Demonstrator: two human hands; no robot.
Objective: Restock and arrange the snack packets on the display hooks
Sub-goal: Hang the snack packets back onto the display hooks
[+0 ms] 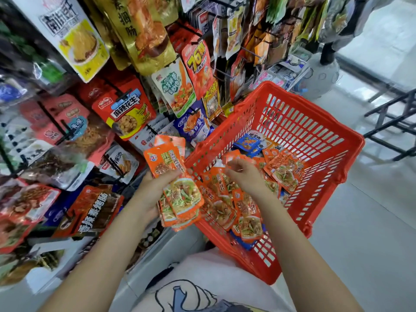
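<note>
Snack packets, orange, sat stacked in my left hand, fingers curled round them beside the red basket. My right hand hovered over the loose packets inside, fingers bent, seemingly holding nothing. I judged gathering was underway; next, threading the stack onto a display hook.
</note>
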